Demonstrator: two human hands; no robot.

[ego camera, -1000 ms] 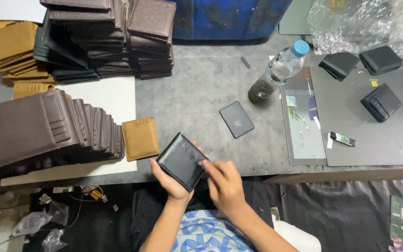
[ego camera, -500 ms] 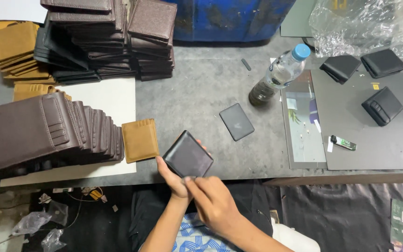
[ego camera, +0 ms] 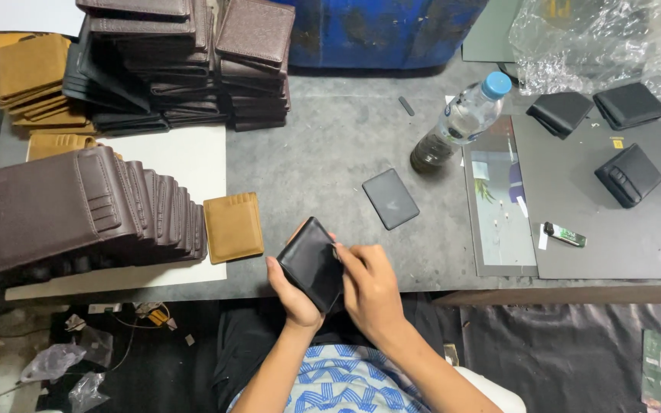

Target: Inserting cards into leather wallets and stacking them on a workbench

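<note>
From the head camera we see a smooth black leather wallet (ego camera: pixel 311 262), flat and rectangular, held over the near edge of the grey table (ego camera: pixel 330 153). Our left hand (ego camera: pixel 294 294) cups it from below, fingers curled round its lower edge; our right hand (ego camera: pixel 371 287) pinches its right side with fingertips pressed together. Just left lies a tan wallet (ego camera: pixel 233 227) beside a leaning row of brown wallets (ego camera: pixel 78 206). Beyond sit a flat dark card holder (ego camera: pixel 390 198) and a clear plastic bottle (ego camera: pixel 460 121).
</note>
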